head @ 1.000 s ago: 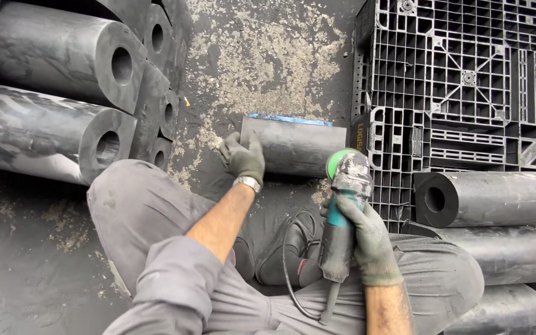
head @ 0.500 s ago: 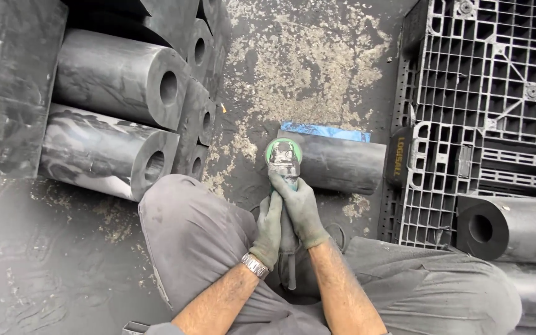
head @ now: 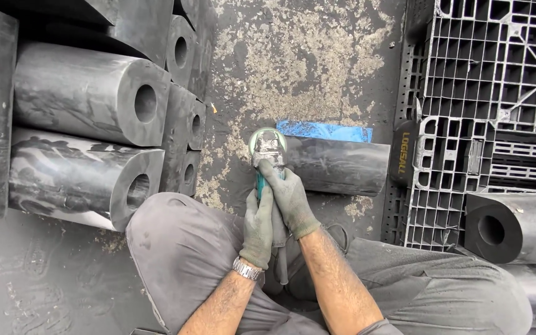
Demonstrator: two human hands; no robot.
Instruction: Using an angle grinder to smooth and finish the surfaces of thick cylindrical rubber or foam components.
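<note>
- Between your knees, on the pitted concrete floor (head: 317, 68), you are holding a teal-bodied angle grinder with a green disc guard (head: 267, 146), its head set against the near end face of a dark grey rubber cylinder (head: 336, 166) lying on its side.
- Your right hand (head: 291, 200), in a grey work glove, is wrapping closed around the upper body of the grinder just behind the head.
- Your left hand (head: 258, 228), also gloved and wearing a metal wristwatch (head: 245, 269), is gripping the tail of the tool, fingers closed round it.
- That cylinder is resting with its far end touching the edge of a black plastic pallet (head: 460, 124), and a blue strip (head: 324, 131) is running along its top side.
- Judging by the pose, you are working the end face of the cylinder; whether the disc is spinning cannot be told.
- What follows is likely calling for steady two-handed pressure, with the guard kept between disc and gloves, and the piece not allowed to roll.
- To your left, a stack of large black bored rubber blocks (head: 88, 93) is lying well apart from the work; another black bored block (head: 516, 226) is sitting at your right knee.
- Your grey trousers (head: 181, 254) are sitting close to the tool, so sparks or dust may be landing there.
</note>
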